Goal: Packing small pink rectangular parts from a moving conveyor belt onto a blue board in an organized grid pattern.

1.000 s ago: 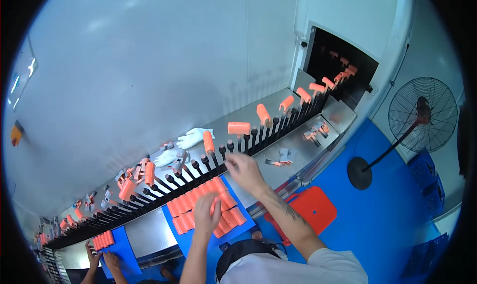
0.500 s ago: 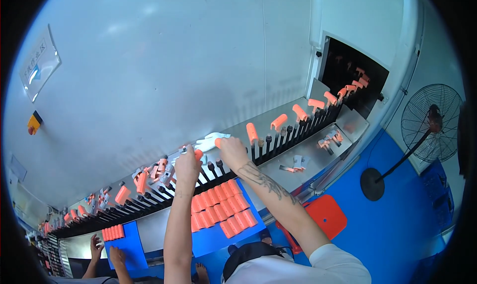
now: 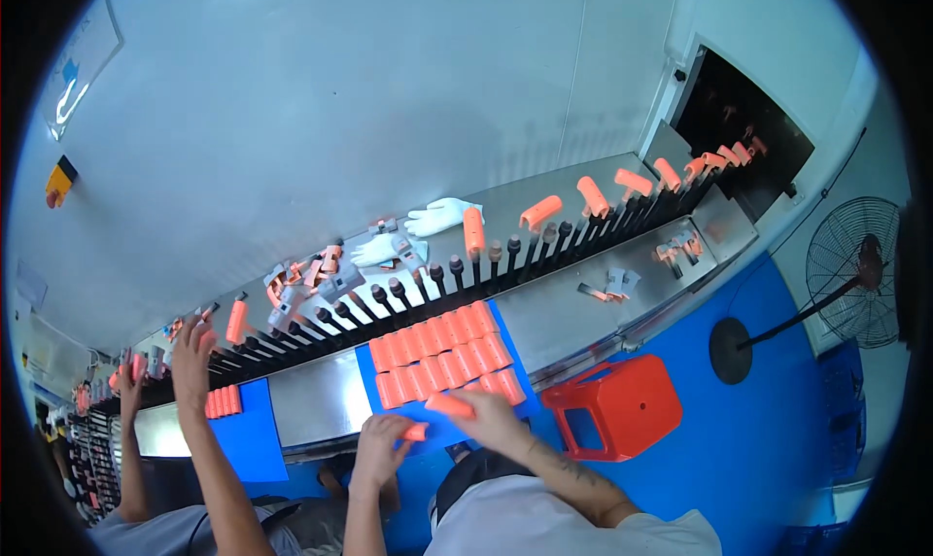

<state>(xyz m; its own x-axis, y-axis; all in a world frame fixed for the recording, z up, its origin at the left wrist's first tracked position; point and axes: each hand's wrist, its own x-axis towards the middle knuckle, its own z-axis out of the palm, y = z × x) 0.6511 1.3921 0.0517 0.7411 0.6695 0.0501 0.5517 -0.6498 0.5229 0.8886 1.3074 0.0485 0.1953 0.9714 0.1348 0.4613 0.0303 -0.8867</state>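
Fingers (image 3: 394,426) on my left hand (image 3: 379,449) and right hand (image 3: 494,422) are each grasping an orange piece (image 3: 449,404), so from afar I'm advising gentle pressure near those neat orange rows (image 3: 450,369).

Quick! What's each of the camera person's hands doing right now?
Left hand: closed, holding an orange piece.
Right hand: closed, holding another orange piece.

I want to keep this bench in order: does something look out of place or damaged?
Orange and grey pieces behind the black posts lie jumbled, unlike the orange parts in neat rows; white gloves lie loose nearby. I see no clear damage.
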